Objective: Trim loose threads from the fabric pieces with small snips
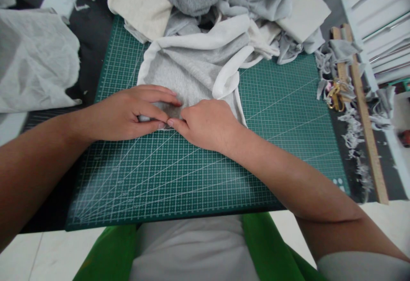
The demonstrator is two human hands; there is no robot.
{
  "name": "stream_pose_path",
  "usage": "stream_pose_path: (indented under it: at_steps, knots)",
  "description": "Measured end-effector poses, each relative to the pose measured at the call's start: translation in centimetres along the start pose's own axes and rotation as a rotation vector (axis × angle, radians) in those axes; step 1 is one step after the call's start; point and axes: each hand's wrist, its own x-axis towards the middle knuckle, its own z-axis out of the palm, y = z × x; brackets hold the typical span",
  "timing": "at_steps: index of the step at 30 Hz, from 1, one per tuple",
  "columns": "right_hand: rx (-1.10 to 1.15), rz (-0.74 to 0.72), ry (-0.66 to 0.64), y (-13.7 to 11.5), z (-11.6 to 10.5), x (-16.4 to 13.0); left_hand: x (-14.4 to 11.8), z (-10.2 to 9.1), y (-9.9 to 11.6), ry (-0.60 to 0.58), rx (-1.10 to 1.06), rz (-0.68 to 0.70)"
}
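Observation:
A piece of light grey knit fabric [188, 65] with paler, curled edges lies on a green cutting mat [192, 178]. Both hands meet at its near edge. My left hand [137, 112] comes in from the left, with thumb and index finger pinched together on the fabric edge and the other fingers loosely bent above it. Opposite it, my right hand [206, 123] has its fingers curled under and its thumb tip almost touching the left fingertips, gripping the same edge. The fingers hide the exact bit of cloth between them.
Grey and cream fabric pieces [141, 3] are heaped at the mat's far side. To the left lies a pale cloth [35, 59]. On the right are gold-handled scissors [335, 96], a wooden ruler [367, 131] and fabric scraps [352, 133].

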Motion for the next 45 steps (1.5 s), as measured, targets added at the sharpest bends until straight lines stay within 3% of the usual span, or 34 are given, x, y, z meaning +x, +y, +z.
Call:
stream_pose_path:
  at_steps: [13,25,37,41,45]
  knots:
    - [-0.01,0.028,0.052,1.2,0.4,-1.1,-0.3,0.3,0.4,0.045,0.075,0.007]
    - [-0.07,0.185,0.06,5.4,0.8,-4.2,0.3,1.4,0.7,-0.006,0.269,0.042]
    - [-0.101,0.282,0.172,8.8,1.4,-6.1,4.2,2.4,1.1,-0.003,0.458,0.032]
    - [-0.105,0.326,0.217,9.3,1.6,-6.0,6.1,1.9,2.5,-0.059,0.618,0.065]
    - [-0.076,0.291,0.245,9.4,1.5,-5.8,7.5,1.8,4.6,-0.13,0.706,-0.028]
